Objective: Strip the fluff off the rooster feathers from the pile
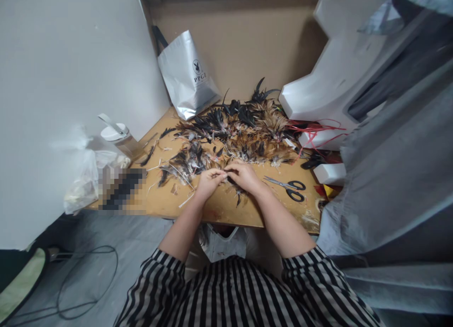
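Work surface: a tan tabletop (219, 208), scuffed at its near right corner, with a pale wall (71, 58) on the left, a brown panel (240, 39) along the far edge and wrinkled grey cloth (399, 185) at the right edge. A shiny silver bag (186, 77) leans at the far left corner. Loose feathers (247, 147), brown and glossy black, wispy with pale bases, lie in rough rows across the middle. Scissors (287, 184), black-handled, lie near the right edge, blades toward your hands. Your left hand (208, 181) has its fingertips together, meeting those of your right hand (245, 176) near the near edge. A dark feather tuft (239, 193) shows below your right hand, long axis toward the near edge, tips that way; you cannot tell whether the right fingers clamp it.
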The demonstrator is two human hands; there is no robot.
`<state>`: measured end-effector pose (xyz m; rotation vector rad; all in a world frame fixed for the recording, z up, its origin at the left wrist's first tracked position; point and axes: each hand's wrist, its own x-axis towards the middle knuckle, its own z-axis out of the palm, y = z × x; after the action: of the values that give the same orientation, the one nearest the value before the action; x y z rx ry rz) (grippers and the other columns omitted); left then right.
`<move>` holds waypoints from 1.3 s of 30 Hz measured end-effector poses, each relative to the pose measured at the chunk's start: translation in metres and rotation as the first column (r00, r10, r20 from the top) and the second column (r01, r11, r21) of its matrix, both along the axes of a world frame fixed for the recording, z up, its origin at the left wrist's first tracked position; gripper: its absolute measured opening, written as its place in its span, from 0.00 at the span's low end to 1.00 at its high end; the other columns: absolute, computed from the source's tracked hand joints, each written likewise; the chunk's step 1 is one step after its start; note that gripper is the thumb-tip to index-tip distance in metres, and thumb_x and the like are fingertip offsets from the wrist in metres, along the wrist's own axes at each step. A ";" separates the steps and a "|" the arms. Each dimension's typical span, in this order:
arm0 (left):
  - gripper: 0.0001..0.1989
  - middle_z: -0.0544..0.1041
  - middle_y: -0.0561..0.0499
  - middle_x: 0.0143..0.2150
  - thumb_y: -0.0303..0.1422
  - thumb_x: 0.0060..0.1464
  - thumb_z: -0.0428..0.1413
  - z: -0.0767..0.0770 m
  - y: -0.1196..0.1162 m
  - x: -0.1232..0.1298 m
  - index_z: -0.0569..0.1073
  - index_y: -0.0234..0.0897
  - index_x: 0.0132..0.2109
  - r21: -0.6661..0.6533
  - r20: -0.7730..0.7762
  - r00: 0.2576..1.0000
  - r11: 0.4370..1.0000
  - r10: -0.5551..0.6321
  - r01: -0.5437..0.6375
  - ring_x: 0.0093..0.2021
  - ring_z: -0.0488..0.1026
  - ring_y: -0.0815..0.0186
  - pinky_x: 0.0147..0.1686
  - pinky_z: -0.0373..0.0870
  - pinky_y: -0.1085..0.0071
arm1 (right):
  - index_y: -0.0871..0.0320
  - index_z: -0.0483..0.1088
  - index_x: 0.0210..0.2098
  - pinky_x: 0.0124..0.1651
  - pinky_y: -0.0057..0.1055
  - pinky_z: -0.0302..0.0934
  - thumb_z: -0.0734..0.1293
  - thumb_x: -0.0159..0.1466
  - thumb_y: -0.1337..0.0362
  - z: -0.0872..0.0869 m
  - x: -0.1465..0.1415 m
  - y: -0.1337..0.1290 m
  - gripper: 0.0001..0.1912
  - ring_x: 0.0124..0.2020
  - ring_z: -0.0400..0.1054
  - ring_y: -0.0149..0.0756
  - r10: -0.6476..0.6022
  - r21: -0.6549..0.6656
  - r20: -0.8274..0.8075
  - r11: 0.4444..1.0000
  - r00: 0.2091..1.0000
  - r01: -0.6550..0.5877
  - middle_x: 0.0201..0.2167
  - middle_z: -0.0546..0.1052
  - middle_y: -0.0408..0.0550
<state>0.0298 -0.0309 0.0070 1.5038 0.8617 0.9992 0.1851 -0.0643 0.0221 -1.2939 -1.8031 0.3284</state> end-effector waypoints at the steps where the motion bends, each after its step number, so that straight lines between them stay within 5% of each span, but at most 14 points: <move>1: 0.10 0.71 0.53 0.20 0.35 0.38 0.60 0.001 0.000 0.000 0.74 0.32 0.28 0.000 -0.006 1.000 1.000 0.001 -0.001 0.19 0.64 0.75 0.21 0.61 0.77 | 0.56 0.72 0.31 0.38 0.29 0.56 0.63 0.55 0.70 0.000 0.000 -0.001 0.07 0.35 0.63 0.32 -0.002 0.006 0.027 1.000 1.000 0.002 0.31 0.70 0.47; 9: 0.11 0.72 0.53 0.21 0.35 0.38 0.60 -0.003 0.003 -0.001 0.74 0.32 0.29 -0.054 -0.005 0.999 0.998 0.033 -0.033 0.20 0.65 0.74 0.21 0.61 0.77 | 0.59 0.68 0.25 0.36 0.27 0.54 0.61 0.56 0.69 0.002 0.003 0.000 0.06 0.32 0.62 0.31 -0.029 -0.011 0.071 1.000 0.997 0.030 0.27 0.69 0.45; 15: 0.10 0.71 0.53 0.21 0.34 0.38 0.60 -0.001 0.002 -0.002 0.74 0.31 0.28 -0.019 -0.042 0.998 0.999 -0.046 0.045 0.20 0.63 0.75 0.21 0.59 0.78 | 0.56 0.69 0.37 0.38 0.29 0.55 0.62 0.56 0.70 0.006 0.000 -0.004 0.10 0.36 0.62 0.33 -0.001 0.024 0.099 1.000 0.995 -0.001 0.33 0.69 0.47; 25: 0.12 0.73 0.51 0.21 0.37 0.37 0.61 -0.004 0.004 -0.003 0.74 0.32 0.29 -0.070 -0.014 0.999 0.997 0.044 -0.045 0.19 0.65 0.73 0.22 0.62 0.76 | 0.58 0.70 0.28 0.38 0.28 0.56 0.61 0.57 0.69 0.005 0.004 -0.004 0.07 0.33 0.63 0.31 0.002 0.032 0.098 0.999 0.995 -0.006 0.30 0.70 0.46; 32: 0.11 0.72 0.52 0.21 0.36 0.38 0.60 -0.003 0.004 -0.003 0.74 0.32 0.28 -0.047 -0.028 0.999 0.998 -0.032 0.030 0.20 0.65 0.74 0.21 0.61 0.77 | 0.56 0.69 0.40 0.40 0.29 0.56 0.61 0.57 0.69 0.008 0.000 -0.007 0.11 0.37 0.63 0.33 0.009 0.038 0.120 0.999 0.993 -0.014 0.35 0.69 0.47; 39: 0.11 0.72 0.52 0.22 0.36 0.37 0.61 -0.002 0.002 -0.002 0.74 0.31 0.29 -0.054 -0.016 0.999 0.997 -0.049 0.048 0.20 0.65 0.74 0.21 0.61 0.77 | 0.58 0.69 0.28 0.37 0.27 0.54 0.60 0.58 0.67 0.007 0.001 -0.005 0.07 0.33 0.62 0.31 0.007 -0.011 0.180 1.000 0.984 -0.005 0.30 0.68 0.47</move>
<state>0.0278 -0.0284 0.0052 1.4830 0.8538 0.9226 0.1863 -0.0698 0.0289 -1.3624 -1.9585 0.2300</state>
